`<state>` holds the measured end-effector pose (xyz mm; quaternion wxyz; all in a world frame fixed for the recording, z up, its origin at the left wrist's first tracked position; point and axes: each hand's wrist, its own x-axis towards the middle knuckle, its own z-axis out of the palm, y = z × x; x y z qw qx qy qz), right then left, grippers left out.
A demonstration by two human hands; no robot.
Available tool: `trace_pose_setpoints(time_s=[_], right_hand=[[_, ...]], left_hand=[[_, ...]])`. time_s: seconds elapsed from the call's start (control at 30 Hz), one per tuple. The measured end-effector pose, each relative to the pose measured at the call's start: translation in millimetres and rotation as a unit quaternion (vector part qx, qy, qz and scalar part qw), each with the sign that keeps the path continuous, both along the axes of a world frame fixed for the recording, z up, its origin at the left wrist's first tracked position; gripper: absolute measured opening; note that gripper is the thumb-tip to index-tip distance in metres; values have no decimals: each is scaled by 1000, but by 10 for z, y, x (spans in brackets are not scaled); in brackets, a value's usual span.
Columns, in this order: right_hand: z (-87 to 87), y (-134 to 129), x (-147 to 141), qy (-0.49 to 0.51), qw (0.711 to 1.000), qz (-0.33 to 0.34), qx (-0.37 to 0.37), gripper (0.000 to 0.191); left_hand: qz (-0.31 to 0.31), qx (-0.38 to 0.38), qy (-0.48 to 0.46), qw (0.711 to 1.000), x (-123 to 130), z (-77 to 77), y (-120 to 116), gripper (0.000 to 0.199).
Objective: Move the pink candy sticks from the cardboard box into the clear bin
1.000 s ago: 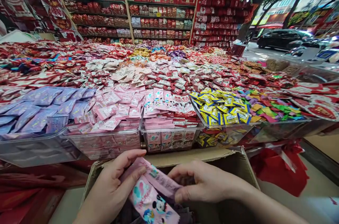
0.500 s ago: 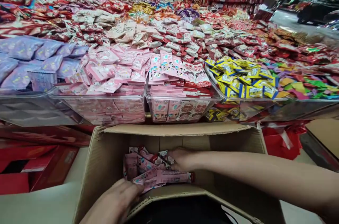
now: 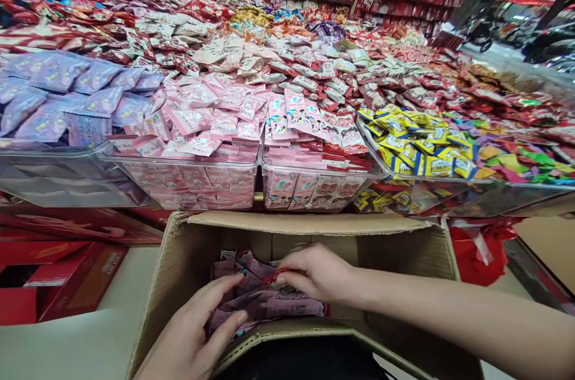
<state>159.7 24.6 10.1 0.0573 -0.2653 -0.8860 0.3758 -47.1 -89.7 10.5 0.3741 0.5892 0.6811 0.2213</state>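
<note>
An open cardboard box stands below the row of clear bins, with pink and red packets lying inside at its left and middle. My right hand reaches in from the right, its fingers pinched on a red packet just above the others. My left hand is over the box's near left side, thumb and fingers apart, beside the pink packets. Its fingertips are close to them; whether they touch is unclear.
Clear bins hold lilac packets, pink packets and yellow packets right behind the box. A red box sits at the lower left, and a red bag hangs at the right.
My right hand has risen from the packets and now has a red one between its fingers. My left hand has moved further over the packets and its fingers have spread. The view has shifted slightly.
</note>
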Motion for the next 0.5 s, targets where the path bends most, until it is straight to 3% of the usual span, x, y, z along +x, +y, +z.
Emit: trace_pose_setpoints(time_s=[0.07,0.13,0.27,0.37,0.5], right_hand=[[249,-38,84,76,995,-57,-32,20],[402,-89,110,141,973,-158,-96,18],[466,-143,96,225,882,-301,-284,26],[477,-119,125,253,839,-338,-344,34],[593,-71,230,269,824,-321,-382,33]], left_hand=[[20,-32,-94,995,120,79,71,49],[10,-74,-219,973,255,163,145,55],[-50,-125,-358,924,448,285,263,27],[-43,-141,-384,911,473,365,307,20],[4,-131,-356,925,374,464,349,23]])
